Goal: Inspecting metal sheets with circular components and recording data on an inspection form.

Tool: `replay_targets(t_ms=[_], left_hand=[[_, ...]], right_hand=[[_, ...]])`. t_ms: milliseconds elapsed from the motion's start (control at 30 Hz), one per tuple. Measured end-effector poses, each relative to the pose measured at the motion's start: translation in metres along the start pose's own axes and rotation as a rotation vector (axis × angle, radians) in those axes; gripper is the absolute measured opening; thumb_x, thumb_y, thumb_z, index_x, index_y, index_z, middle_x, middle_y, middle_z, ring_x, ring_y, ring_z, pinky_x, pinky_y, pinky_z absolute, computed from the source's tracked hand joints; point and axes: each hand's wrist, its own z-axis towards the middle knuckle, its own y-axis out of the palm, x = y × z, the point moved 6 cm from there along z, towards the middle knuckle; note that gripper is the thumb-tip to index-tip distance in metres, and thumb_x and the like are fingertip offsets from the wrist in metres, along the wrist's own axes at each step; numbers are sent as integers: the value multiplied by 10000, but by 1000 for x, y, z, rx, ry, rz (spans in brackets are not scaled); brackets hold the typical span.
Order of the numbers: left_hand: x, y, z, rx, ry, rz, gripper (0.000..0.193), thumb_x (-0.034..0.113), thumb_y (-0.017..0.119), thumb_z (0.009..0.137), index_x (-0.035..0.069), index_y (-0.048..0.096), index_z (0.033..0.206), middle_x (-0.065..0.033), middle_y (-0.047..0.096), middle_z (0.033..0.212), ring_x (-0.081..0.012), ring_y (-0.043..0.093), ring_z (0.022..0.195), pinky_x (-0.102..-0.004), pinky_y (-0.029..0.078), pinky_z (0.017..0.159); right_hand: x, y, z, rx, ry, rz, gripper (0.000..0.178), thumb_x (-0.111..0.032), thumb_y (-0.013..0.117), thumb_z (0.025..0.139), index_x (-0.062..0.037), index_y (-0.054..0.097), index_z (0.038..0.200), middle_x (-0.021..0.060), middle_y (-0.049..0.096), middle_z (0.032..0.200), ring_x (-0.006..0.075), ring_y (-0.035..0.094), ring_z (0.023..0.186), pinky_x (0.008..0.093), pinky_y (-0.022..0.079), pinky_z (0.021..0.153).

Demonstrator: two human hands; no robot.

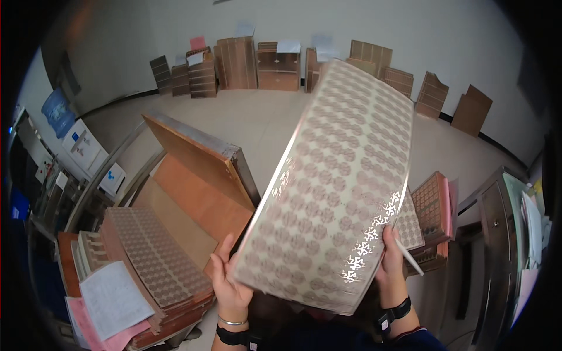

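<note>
Left hand [230,285], fingers spread open, steadies the lower-left corner of a glossy flower-patterned panel [328,187] held aloft; right hand [392,260] grips its right edge plus a white pen-like stick [411,258]. Supporting both edges evenly should limit flexing. Similar panels [157,251] lie stacked left.
</note>
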Motion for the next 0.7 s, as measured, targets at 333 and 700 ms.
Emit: replay_targets(t_ms=[333, 700], left_hand=[[-44, -12, -9, 100, -143, -68, 415, 184, 399, 983, 65, 318, 1373, -101, 470, 1332, -231, 500, 1182, -394, 407, 1000], [9, -88, -5, 333, 18, 255, 146, 98, 493, 944, 6, 571, 1027, -85, 631, 1038, -147, 579, 962, -286, 440, 885]], right_hand=[[-7, -34, -18, 5, -76, 80, 521, -136, 545, 909, -34, 314, 1365, 117, 416, 1376, 268, 421, 1259, 434, 353, 1053], [-136, -111, -40, 124, -427, -71, 423, -181, 451, 953, 32, 400, 1315, 155, 474, 1327, 254, 479, 1206, 382, 383, 1026]])
